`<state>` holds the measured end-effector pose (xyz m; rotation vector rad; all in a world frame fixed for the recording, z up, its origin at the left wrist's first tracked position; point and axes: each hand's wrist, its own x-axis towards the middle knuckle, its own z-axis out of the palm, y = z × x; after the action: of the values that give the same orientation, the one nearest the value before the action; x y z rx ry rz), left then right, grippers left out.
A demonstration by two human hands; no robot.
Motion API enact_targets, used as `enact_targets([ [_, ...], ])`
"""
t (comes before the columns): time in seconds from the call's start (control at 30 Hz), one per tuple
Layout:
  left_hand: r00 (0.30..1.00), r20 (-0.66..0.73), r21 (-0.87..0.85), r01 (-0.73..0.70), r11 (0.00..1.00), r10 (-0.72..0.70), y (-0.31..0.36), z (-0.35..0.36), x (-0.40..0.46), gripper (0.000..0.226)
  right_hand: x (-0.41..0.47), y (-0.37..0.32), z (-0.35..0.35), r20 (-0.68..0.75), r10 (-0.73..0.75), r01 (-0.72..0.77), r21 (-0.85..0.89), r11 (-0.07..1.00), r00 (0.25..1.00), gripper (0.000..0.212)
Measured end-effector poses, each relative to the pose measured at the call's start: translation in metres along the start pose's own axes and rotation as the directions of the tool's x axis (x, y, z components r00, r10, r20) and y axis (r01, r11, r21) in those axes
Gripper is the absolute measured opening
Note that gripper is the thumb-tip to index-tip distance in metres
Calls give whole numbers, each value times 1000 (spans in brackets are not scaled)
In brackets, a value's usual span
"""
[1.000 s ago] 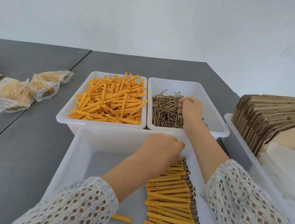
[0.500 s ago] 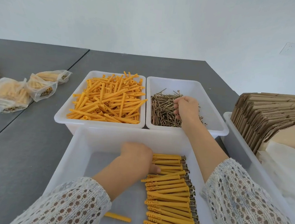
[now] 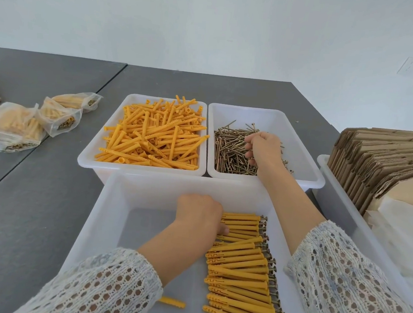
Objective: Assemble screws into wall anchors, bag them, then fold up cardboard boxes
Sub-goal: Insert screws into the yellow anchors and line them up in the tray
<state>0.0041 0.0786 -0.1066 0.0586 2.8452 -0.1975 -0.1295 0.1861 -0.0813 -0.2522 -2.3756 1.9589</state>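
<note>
A white bin (image 3: 89,157) holds a heap of loose orange wall anchors (image 3: 150,137). Beside it, a second white bin (image 3: 297,148) holds brass screws (image 3: 228,153). My right hand (image 3: 263,148) reaches into that pile with its fingers curled round a few screws. In the near white bin (image 3: 111,223) a row of assembled anchors with screws (image 3: 241,270) lies along the right side. My left hand (image 3: 199,215) sits knuckles up against the left ends of the far anchors, its thumb on them. Its fingertips are hidden underneath.
One loose orange anchor (image 3: 171,302) lies on the near bin's floor by my left sleeve. Filled plastic bags (image 3: 55,117) lie on the grey table (image 3: 36,204) at the left. Flat cardboard boxes (image 3: 383,160) stand in a bin (image 3: 323,165) at the right, with white plastic (image 3: 404,233) beside them.
My left hand slid from the far end of the assembled row to its left side. My right hand stayed in the screw bin, shifting slightly and curling into the pile.
</note>
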Motion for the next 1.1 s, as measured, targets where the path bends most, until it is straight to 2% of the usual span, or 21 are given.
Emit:
enact_targets([
  [0.13, 999, -46, -1, 17, 1000, -17, 1, 1, 1, 49, 1, 1, 0, -1, -18, 18, -52, 998, 1000, 29],
  [0.27, 998, -66, 9, 17, 1000, -16, 0, -6, -2, 55, 4, 9, 3, -30, -117, 103, -301, 948, 993, 26],
  [0.33, 986, -165, -17, -8, 1000, 5, -3, -12, -7, 58, 4, 12, 4, -8, -161, 143, -407, 902, 987, 26],
  [0.37, 962, -270, -56, -40, 998, 24, -5, -16, -9, 58, 4, 12, 4, 23, -159, 152, -454, 878, 987, 25],
  [0.43, 850, -524, -152, -153, 977, 52, -10, -22, -13, 56, 4, 11, 6, 124, -97, 151, -566, 811, 988, 20],
  [0.5, 686, -727, -220, -267, 938, 25, -18, -28, -13, 46, 2, 10, 9, 215, 6, 144, -676, 723, 977, 17],
  [0.53, 611, -792, -243, -295, 924, -13, -23, -30, -11, 39, 2, 10, 10, 243, 40, 151, -713, 685, 969, 23],
  [0.57, 582, -812, -266, -289, 920, -52, -30, -32, -8, 33, 1, 10, 11, 266, 55, 167, -740, 651, 962, 29],
  [0.67, 607, -782, -290, -150, 945, -143, -55, -27, 4, 19, -1, 10, 12, 318, 59, 231, -791, 566, 946, 44],
  [0.73, 649, -731, -325, -60, 944, -210, -73, -21, 13, 18, -1, 9, 12, 313, 97, 206, -798, 566, 945, 52],
  [0.8, 698, -671, -356, -7, 935, -250, -85, -18, 20, 24, -1, 7, 12, 312, 131, 190, -809, 556, 941, 36],
  [0.87, 721, -636, -383, 14, 924, -275, -90, -17, 24, 32, 0, 7, 13, 304, 135, 193, -830, 524, 943, 6],
  [0.93, 750, -596, -443, -7, 897, -289, -92, -16, 25, 35, 0, 7, 13, 305, 121, 203, -833, 514, 944, 12],
  [1.0, 812, -526, -470, -27, 882, -255, -92, -16, 27, 36, 1, 8, 12, 298, 76, 218, -828, 517, 951, 20],
  [1.1, 881, -435, -472, -48, 880, -185, -95, -17, 29, 39, 0, 10, 11, 230, -97, 242, -778, 579, 968, 12],
])
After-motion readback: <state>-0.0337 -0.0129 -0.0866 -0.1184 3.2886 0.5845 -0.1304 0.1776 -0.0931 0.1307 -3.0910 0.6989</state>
